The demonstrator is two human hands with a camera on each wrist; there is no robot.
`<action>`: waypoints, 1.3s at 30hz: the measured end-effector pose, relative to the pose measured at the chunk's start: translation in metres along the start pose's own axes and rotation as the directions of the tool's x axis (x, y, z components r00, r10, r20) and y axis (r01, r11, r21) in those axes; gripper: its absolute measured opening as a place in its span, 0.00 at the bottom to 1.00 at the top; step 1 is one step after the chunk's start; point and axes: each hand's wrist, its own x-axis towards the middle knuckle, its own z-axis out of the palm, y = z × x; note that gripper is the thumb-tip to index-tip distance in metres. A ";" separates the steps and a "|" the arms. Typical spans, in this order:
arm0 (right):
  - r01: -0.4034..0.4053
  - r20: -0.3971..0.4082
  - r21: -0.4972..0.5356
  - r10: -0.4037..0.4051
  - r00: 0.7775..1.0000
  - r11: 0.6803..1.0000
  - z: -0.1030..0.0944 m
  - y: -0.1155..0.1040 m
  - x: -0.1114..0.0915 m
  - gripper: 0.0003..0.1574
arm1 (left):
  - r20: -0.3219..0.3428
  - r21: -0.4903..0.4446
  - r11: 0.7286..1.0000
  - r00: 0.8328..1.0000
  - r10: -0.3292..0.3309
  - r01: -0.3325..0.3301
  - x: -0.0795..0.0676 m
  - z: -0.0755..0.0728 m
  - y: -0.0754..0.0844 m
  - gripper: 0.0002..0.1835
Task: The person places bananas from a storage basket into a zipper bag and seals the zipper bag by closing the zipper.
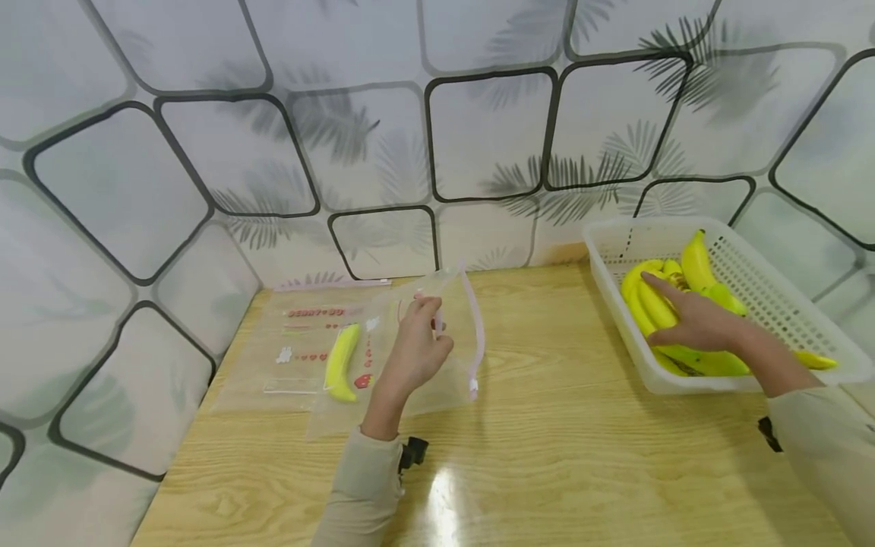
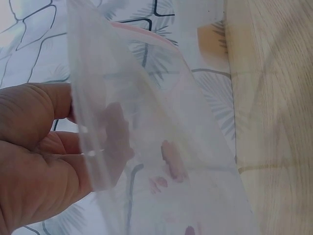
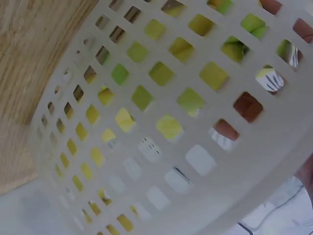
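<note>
A left hand (image 1: pixel 413 349) is holding up a clear bag (image 1: pixel 456 372), fingers pinching it. A right hand (image 1: pixel 704 323) is stretching over bananas (image 1: pixel 697 262) in a white basket (image 1: pixel 786 292), thumb and fingers apart. Leftmost, a flat bag (image 1: pixel 273 334) is showing red print; a lone yellow banana (image 1: pixel 339 365) is lying where the bags overlap; the basket's bananas are mixing yellow and green. A wooden desk (image 1: pixel 547 456) is supporting everything; a leaf-patterned wall (image 1: pixel 488 137) is standing behind.
</note>
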 end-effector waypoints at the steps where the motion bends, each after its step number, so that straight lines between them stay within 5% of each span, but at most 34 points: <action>1: -0.003 -0.017 -0.014 0.003 1.000 1.000 -0.001 -0.002 0.000 0.75 | 0.001 0.003 1.000 1.000 -0.002 0.002 0.000 0.000 -0.001 0.33; 10: -0.164 -0.129 -0.157 0.145 0.981 0.974 -0.004 -0.007 0.000 0.79 | -0.003 -0.006 1.000 1.000 0.000 0.000 0.002 -0.001 -0.003 0.33; 16: -0.168 -0.233 -0.042 0.154 0.960 0.985 -0.002 -0.010 -0.001 0.73 | -0.013 0.000 1.000 1.000 0.009 -0.009 0.003 -0.002 -0.004 0.33; 24: -0.210 -0.266 0.060 0.219 0.939 0.976 -0.006 -0.014 -0.002 0.74 | -0.015 -0.004 1.000 1.000 0.012 -0.012 0.004 -0.004 -0.005 0.32; 33: -0.163 -0.441 0.116 0.198 0.876 0.980 -0.009 -0.023 0.000 0.66 | -0.022 -0.002 1.000 1.000 0.013 -0.013 0.005 -0.005 -0.007 0.33; 39: -0.003 -0.561 0.243 0.144 0.815 0.970 -0.007 -0.054 0.001 0.62 | -0.017 -0.003 1.000 1.000 0.013 -0.014 0.004 -0.007 -0.006 0.33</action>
